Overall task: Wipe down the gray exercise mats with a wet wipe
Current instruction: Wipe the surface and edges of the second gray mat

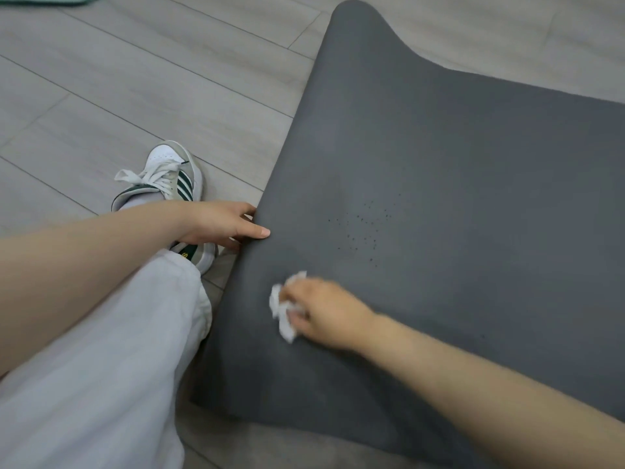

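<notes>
Wet wipe (283,308) bunched in right hand (324,313) fingers, pressed on gray mat (456,204); left hand (221,223) grips mat edge

Left hand (223,225) pinches with thumb extended; right hand (324,311) curled in a grip, blurred.

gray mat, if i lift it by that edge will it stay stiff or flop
Probably flop: the gray mat already curves and bows where the left hand grips its edge. It looks thin, so likely light to lift. It seems to stay put while the right hand rubs the wipe on it.
</notes>
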